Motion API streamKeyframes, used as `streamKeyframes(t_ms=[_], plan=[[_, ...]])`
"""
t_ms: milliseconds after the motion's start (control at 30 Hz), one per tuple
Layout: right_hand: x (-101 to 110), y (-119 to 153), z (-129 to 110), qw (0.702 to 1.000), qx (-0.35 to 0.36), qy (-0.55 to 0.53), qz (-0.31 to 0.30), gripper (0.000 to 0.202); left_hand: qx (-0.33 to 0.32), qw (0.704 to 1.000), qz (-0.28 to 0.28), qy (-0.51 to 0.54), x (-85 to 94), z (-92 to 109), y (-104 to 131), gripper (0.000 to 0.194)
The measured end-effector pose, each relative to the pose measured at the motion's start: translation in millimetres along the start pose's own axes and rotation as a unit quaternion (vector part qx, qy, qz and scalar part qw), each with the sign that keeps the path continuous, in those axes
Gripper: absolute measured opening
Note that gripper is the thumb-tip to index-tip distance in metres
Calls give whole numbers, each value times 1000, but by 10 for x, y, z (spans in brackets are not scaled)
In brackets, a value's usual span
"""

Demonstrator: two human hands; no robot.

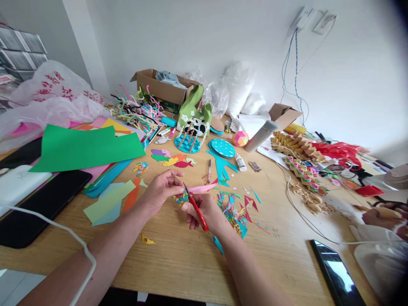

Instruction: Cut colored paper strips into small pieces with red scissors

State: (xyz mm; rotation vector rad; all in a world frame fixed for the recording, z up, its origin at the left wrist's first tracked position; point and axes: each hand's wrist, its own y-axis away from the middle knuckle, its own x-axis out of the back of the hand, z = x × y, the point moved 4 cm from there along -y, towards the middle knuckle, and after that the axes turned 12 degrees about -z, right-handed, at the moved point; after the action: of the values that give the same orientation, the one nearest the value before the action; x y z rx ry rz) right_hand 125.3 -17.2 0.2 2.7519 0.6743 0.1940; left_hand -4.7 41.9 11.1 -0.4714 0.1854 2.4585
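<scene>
Black phone (337, 272) lies at the near right of the table (178, 263); a yellow paper scrap (147, 239) lies between the forearms. Right hand (210, 210): fingers closed around red-handled scissors (198, 212), blades angled away toward the left hand (161, 189). Left fingers are drawn together beside the blade tips; whether they pinch anything cannot be told. Pink strip (204, 188) shows just beyond the right hand. Farther back: fish cut-outs (174, 160), green panda bag (194, 109), cardboard box (148, 83).
</scene>
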Motion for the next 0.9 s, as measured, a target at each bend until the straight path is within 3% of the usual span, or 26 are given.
streamKeyframes(t_ms=[900], plan=[[27,19,-2,999,-23,14,18,53,11,1000,4,8,-8,18,4,39]])
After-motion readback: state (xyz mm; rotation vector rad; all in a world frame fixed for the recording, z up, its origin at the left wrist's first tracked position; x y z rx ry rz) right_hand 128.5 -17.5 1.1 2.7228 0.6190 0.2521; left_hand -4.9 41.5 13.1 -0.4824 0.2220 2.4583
